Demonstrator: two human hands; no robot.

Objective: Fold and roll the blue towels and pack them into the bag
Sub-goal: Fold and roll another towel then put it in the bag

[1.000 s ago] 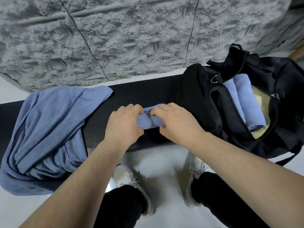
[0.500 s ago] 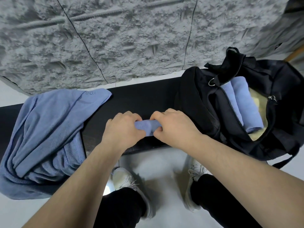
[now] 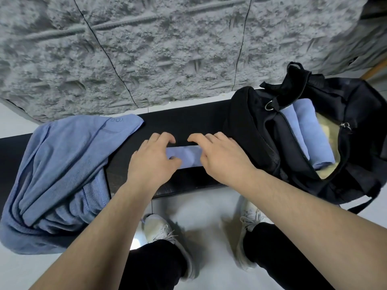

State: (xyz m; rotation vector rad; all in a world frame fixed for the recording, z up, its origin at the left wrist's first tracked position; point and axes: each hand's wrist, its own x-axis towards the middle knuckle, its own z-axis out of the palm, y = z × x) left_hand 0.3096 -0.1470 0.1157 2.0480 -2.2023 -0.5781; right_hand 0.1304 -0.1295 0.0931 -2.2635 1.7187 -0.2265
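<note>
Rough grey wall behind; on the black bench (image 3: 188,120), both hands' curled fingers, left hand (image 3: 151,162) and right hand (image 3: 223,158), hold a soft rolled towel (image 3: 185,156).

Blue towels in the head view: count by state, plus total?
Rolled, in the black bag: 2, one beside the other
Being rolled on the bench under both hands: 1
Loose pile at left: 1 visible heap; towels inside cannot be counted
Total: 4

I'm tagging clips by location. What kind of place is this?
Probably a gym or changing area: a padded black bench against a rough concrete-look wall, an open sports bag, pale tiled floor.
</note>
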